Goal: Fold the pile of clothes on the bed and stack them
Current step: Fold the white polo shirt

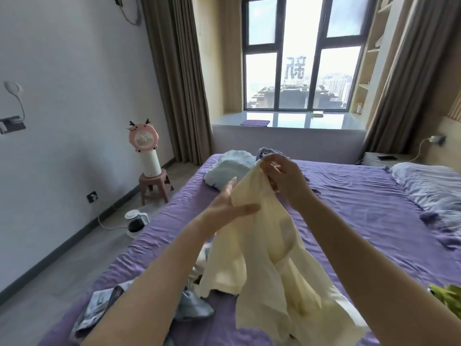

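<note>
A pale cream garment (269,265) hangs in the air over the purple bed (361,208). My right hand (284,176) pinches its top edge, fingers curled round the cloth. My left hand (229,203) lies against the garment's left side with its fingers straight and its thumb under a fold. Below my arms, near the bed's front edge, lies a loose heap of clothes (189,300) in light blue and patterned fabric. A light blue bundle (229,168) rests at the bed's far left corner.
A green cloth (446,295) shows at the right edge. A blue-grey pillow (429,186) lies at the right. On the floor at the left stand a pink stool with a fan (149,168) and a kettle (136,221). A nightstand (384,158) sits beyond the bed.
</note>
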